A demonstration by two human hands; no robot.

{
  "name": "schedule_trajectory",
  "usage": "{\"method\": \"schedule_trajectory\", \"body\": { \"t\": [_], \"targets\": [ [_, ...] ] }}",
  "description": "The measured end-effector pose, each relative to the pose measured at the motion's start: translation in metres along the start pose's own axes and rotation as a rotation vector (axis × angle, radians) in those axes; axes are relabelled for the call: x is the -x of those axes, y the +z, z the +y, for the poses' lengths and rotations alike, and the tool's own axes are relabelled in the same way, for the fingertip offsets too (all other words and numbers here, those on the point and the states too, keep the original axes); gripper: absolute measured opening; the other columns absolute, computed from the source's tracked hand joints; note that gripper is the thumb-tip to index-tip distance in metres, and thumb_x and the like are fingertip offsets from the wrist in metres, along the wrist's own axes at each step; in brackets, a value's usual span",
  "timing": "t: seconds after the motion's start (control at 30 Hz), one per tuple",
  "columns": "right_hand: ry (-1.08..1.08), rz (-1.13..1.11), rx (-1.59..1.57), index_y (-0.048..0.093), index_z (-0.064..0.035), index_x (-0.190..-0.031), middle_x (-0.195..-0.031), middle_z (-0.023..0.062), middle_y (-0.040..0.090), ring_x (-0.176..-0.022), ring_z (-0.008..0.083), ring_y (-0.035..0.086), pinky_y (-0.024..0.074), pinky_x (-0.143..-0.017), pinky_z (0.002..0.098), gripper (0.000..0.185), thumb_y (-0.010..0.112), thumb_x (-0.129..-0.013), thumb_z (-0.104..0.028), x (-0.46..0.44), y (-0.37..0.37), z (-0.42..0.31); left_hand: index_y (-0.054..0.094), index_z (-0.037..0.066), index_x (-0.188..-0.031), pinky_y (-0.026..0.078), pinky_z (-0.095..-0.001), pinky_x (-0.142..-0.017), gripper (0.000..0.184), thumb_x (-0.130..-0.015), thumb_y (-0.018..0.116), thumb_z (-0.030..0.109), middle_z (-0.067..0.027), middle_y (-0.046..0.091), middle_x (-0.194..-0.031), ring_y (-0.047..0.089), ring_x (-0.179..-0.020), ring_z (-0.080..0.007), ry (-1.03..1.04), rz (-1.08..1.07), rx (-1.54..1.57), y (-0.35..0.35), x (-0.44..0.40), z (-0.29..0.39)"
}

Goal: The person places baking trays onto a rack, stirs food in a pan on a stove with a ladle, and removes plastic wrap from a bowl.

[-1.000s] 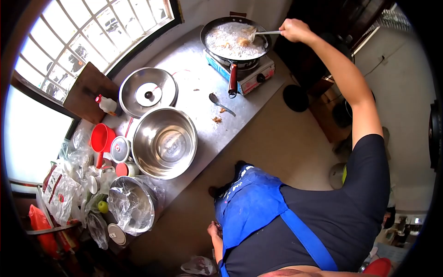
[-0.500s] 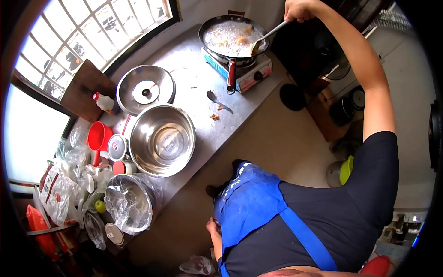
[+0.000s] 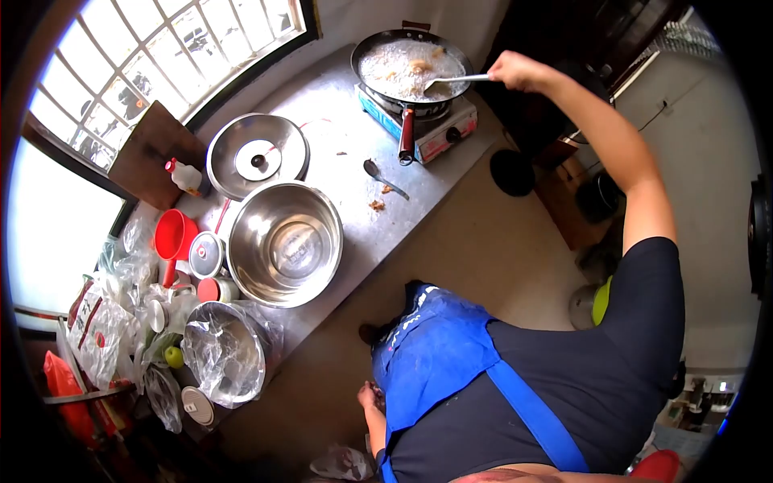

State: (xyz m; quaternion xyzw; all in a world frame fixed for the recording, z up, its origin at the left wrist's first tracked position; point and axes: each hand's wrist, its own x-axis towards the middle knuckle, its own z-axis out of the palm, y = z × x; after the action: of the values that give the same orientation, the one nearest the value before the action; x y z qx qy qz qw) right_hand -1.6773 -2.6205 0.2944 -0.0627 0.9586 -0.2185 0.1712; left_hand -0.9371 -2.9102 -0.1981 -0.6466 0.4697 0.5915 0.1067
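My right hand (image 3: pixel 515 71) is closed around the pale handle of a long spatula (image 3: pixel 463 79), whose blade dips into the near right part of a black wok (image 3: pixel 360 74). White bubbling oil (image 3: pixel 394 64) fills the wok, and golden-brown pieces of food (image 3: pixel 420 66) float in it. The wok sits on a portable gas stove (image 3: pixel 439 135), its red-brown handle pointing towards me. Low beside my blue apron (image 3: pixel 439 346) hangs my left hand (image 3: pixel 370 396); its fingers are mostly hidden, and I see nothing held in it.
On the metal counter (image 3: pixel 354 233) lie a dark spoon (image 3: pixel 385 179) and brown crumbs (image 3: pixel 377 206). Further left stand a large steel bowl (image 3: pixel 318 278), a steel lid (image 3: pixel 221 153), a red dipper (image 3: pixel 173 233) and a plastic-covered pot (image 3: pixel 225 354). A window (image 3: pixel 161 56) borders the counter.
My right hand has come down and a little nearer, so the spatula handle now lies almost level. The blade has shifted slightly left in the oil. My left hand stays by the apron.
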Motion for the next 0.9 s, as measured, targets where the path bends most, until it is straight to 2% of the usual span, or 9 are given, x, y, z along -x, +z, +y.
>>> {"method": "schedule_trajectory", "body": {
  "t": [0.03,0.07,0.17,0.23,0.27,0.67,0.77,0.83,0.9],
  "targets": [
    [0.022,0.017,-0.059,0.068,-0.0081,-0.086,-0.051,-0.0011,0.041,-0.039,0.0086,0.031,0.0210,-0.036,0.0286,0.016,0.056,-0.094,-0.015,0.005,0.012,0.005,0.074,-0.007,-0.097,0.049,-0.0367,-0.074,0.034,-0.097,0.062,0.026,-0.0148,0.073,-0.086,0.065,-0.080,-0.0227,0.030,0.023,-0.093,-0.001,-0.004,-0.001],
    [0.047,0.028,-0.104,0.068,-0.0088,-0.086,-0.050,-0.0015,0.040,-0.039,0.0084,0.031,0.0209,-0.037,0.0284,0.016,0.056,-0.094,-0.015,0.012,0.020,0.008,0.074,-0.007,-0.097,0.049,-0.0367,-0.074,0.034,-0.097,0.062,0.026,-0.0148,0.073,-0.086,0.065,-0.080,-0.0227,0.032,0.024,-0.086,-0.003,-0.004,0.001],
    [0.063,0.039,-0.224,0.069,-0.0092,-0.089,-0.051,-0.0018,0.041,-0.040,0.0078,0.030,0.0204,-0.038,0.0282,0.017,0.056,-0.096,-0.018,0.011,0.025,0.024,0.074,-0.003,-0.091,0.048,-0.0350,-0.065,0.032,-0.097,0.062,0.026,-0.0099,0.070,-0.076,0.063,-0.070,-0.0183,-0.023,0.017,-0.096,-0.007,-0.003,0.013],
    [0.124,0.064,-0.285,0.070,-0.0092,-0.096,-0.054,-0.0006,0.043,-0.041,0.0076,0.029,0.0203,-0.039,0.0277,0.018,0.057,-0.098,-0.021,0.026,0.016,0.023,0.062,0.006,-0.091,0.037,-0.0350,-0.037,0.030,-0.102,0.053,0.033,-0.0046,0.055,-0.059,0.048,-0.042,-0.0181,-0.031,-0.075,0.032,-0.012,-0.020,0.006],
    [0.161,0.018,-0.247,0.071,-0.0118,-0.115,-0.058,0.0002,0.049,-0.041,0.0075,0.032,0.0234,-0.039,0.0251,0.024,0.058,-0.100,-0.025,0.029,0.005,0.023,0.062,0.006,-0.091,0.037,-0.0350,-0.037,0.030,-0.102,0.053,0.033,-0.0046,0.055,-0.059,0.048,-0.042,-0.0181,-0.029,-0.074,0.031,-0.015,-0.025,0.004],
    [0.099,0.088,-0.184,0.072,-0.0114,-0.111,-0.058,-0.0011,0.047,-0.043,0.0071,0.030,0.0243,-0.041,0.0257,0.023,0.061,-0.097,-0.026,0.057,-0.051,0.014,0.062,0.008,-0.088,0.037,-0.0349,-0.037,0.029,-0.101,0.055,0.032,-0.0039,0.054,-0.057,0.048,-0.042,-0.0178,-0.057,-0.018,0.079,-0.021,-0.016,-0.009],
    [0.032,0.139,-0.163,0.071,-0.0111,-0.114,-0.059,-0.0002,0.049,-0.043,0.0072,0.033,0.0251,-0.040,0.0262,0.026,0.061,-0.097,-0.027,0.057,-0.044,-0.002,0.073,-0.005,-0.087,0.048,-0.0370,-0.063,0.033,-0.097,0.063,0.024,-0.0134,0.069,-0.073,0.063,-0.067,-0.0202,-0.001,0.064,-0.070,-0.013,0.019,0.006],
    [-0.014,0.174,-0.223,0.072,-0.0091,-0.114,-0.058,0.0005,0.050,-0.042,0.0083,0.035,0.0253,-0.039,0.0264,0.027,0.060,-0.098,-0.027,0.040,-0.031,-0.003,0.061,0.007,-0.083,0.034,-0.0324,-0.038,0.030,-0.103,0.053,0.027,-0.0033,0.052,-0.054,0.047,-0.042,-0.0167,-0.029,0.016,0.055,-0.009,0.013,-0.002],
    [-0.062,0.215,-0.236,0.073,-0.0086,-0.112,-0.057,0.0014,0.051,-0.042,0.0091,0.038,0.0283,-0.039,0.0280,0.027,0.060,-0.098,-0.027,0.023,-0.011,-0.009,0.061,0.007,-0.082,0.034,-0.0317,-0.038,0.030,-0.104,0.052,0.027,-0.0031,0.052,-0.055,0.046,-0.042,-0.0163,-0.038,0.010,0.057,-0.008,0.012,-0.005]
  ]
}}
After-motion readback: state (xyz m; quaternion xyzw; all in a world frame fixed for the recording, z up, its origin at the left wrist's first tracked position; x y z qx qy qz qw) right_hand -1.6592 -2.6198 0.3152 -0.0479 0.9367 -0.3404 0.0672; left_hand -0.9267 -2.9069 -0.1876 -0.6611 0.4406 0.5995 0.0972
